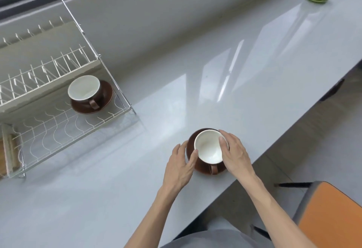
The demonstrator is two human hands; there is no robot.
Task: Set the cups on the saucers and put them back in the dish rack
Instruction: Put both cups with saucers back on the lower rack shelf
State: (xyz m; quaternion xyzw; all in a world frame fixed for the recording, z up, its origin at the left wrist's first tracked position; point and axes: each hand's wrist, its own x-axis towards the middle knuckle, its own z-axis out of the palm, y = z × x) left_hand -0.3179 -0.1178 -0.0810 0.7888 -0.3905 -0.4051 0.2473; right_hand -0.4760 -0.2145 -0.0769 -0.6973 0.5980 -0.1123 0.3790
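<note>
From the head view, your left hand point(181, 166) and right hand point(236, 153) flanked the cup point(209, 147) on its saucer point(202, 167), close to the desk point(195, 75) front edge. Your fingers point(193, 156) were spread, touching the rim on both sides without closing on it. Bare desk lay between them and the dish rack point(64, 130) far to their left, where another cup point(84, 88) sat on a saucer point(106, 95) near the rack's right edge.
</note>
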